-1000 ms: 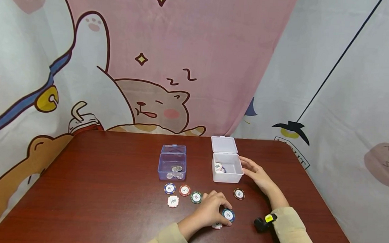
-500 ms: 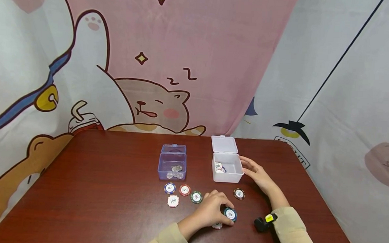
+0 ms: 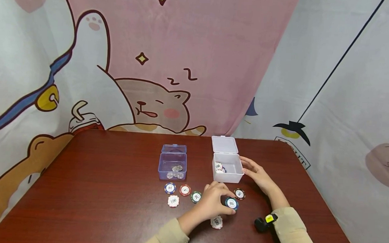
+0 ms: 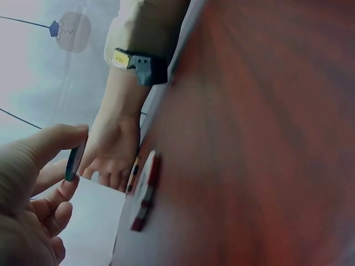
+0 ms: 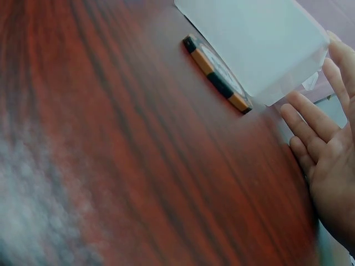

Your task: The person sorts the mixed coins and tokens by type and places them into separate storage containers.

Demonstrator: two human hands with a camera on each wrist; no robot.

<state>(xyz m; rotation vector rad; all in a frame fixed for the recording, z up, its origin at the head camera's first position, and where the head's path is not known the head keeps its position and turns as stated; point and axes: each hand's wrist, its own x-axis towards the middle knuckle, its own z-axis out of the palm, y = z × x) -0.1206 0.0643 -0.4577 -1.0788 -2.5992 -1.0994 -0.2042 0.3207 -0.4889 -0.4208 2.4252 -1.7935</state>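
A blue poker chip marked 50 (image 3: 231,203) is pinched between the thumb and a finger of my left hand (image 3: 212,199); in the left wrist view the chip (image 4: 76,159) shows edge-on, raised off the table. My right hand (image 3: 256,176) rests against the right side of an open white plastic box (image 3: 227,177), fingers extended along its wall. Several chips (image 3: 219,167) lie in the box's left part. A black-and-orange chip (image 5: 216,75) lies on the table just in front of the box. Nearer me, a white chip marked 100 (image 3: 216,222) lies below my left hand.
Left of the white box stands an open blue clear box (image 3: 162,175) with several silver coins (image 3: 177,168). Before it lie a blue chip marked 10 (image 3: 170,188), a red chip (image 3: 185,190), a white chip (image 3: 173,201) and a green chip (image 3: 196,197), partly behind my left hand.
My left hand has lifted the blue chip and carried it away from me, toward the white box, uncovering the white 100 chip. My right hand has stayed at the box.
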